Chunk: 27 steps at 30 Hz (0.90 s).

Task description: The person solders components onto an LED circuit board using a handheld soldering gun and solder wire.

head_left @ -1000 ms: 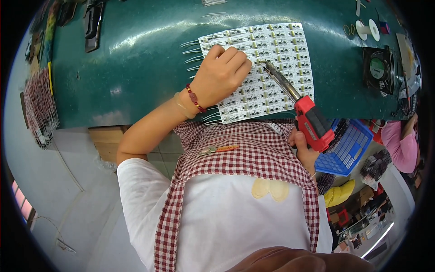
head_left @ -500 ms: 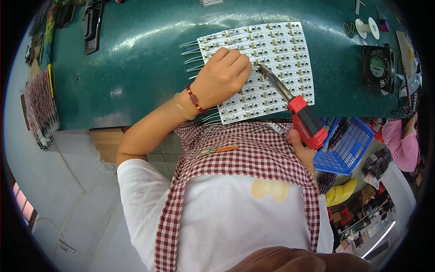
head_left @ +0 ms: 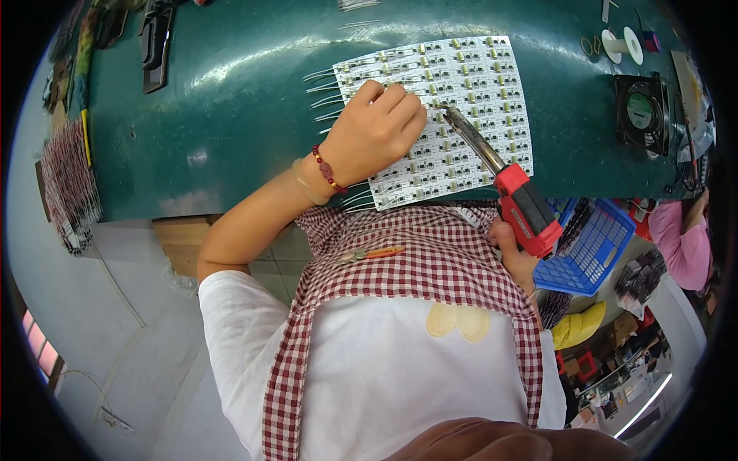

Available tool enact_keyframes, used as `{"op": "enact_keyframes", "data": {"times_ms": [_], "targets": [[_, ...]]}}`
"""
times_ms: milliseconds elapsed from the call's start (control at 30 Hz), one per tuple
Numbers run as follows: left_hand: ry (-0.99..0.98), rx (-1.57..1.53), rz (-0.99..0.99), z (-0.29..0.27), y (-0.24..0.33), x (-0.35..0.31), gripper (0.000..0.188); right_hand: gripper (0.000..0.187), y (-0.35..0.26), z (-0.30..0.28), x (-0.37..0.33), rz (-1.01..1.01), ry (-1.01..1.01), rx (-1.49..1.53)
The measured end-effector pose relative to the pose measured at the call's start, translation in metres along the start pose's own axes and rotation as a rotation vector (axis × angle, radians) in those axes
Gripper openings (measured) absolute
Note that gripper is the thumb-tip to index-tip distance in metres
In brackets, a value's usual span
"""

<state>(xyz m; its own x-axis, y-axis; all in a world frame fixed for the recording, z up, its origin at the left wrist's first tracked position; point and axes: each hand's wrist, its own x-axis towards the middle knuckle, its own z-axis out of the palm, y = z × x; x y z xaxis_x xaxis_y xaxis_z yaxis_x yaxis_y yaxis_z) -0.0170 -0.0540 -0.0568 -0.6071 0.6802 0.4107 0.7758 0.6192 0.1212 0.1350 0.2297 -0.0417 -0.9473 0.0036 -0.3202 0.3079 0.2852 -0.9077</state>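
Note:
A white circuit board panel (head_left: pixel 488 115) with rows of small components lies on the green table, thin white wires (head_left: pixel 323 88) sticking out past its left edge. Over the panel's left half rests my left hand (head_left: pixel 380 123), its fingers curled together and pointing right; whatever they pinch is hidden beneath them. At the table's front edge, my right hand (head_left: pixel 515 253) grips a red and black soldering iron (head_left: pixel 526 211). The iron's metal barrel slants up and left, and its dark tip is over the panel, just right of my left fingers. Whether the tip touches the panel, I cannot tell.
To the right stand a black fan (head_left: pixel 643 115) and a white spool (head_left: pixel 623 48). A blue basket (head_left: pixel 588 261) sits below the table edge at right, near a person's pink sleeve (head_left: pixel 675 244). A wire bundle (head_left: pixel 69 180) hangs at the left corner; a black tray (head_left: pixel 157 50) lies far left.
The soldering iron has shifted slightly to the right, its tip a little farther from my left fingers. My left hand stays almost in place on the panel.

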Motion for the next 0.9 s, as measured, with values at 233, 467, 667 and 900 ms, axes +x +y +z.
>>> {"op": "enact_keyframes", "data": {"times_ms": [233,467,667,900], "targets": [[-0.004,-0.016,-0.08,0.002,0.001,-0.001,0.023,0.022,0.006,0.003,0.004,-0.004,0.054,-0.05],[-0.029,-0.039,-0.084,0.003,0.003,0.0,0.022,0.023,-0.001,0.005,0.008,-0.017,0.067,-0.077],[-0.018,-0.083,-0.08,0.002,0.004,0.0,0.023,0.019,-0.011,0.007,0.012,-0.061,0.02,-0.148],[-0.018,-0.045,-0.05,0.001,0.003,0.002,0.023,0.023,-0.003,0.0,-0.001,-0.032,-0.096,0.134]]}}
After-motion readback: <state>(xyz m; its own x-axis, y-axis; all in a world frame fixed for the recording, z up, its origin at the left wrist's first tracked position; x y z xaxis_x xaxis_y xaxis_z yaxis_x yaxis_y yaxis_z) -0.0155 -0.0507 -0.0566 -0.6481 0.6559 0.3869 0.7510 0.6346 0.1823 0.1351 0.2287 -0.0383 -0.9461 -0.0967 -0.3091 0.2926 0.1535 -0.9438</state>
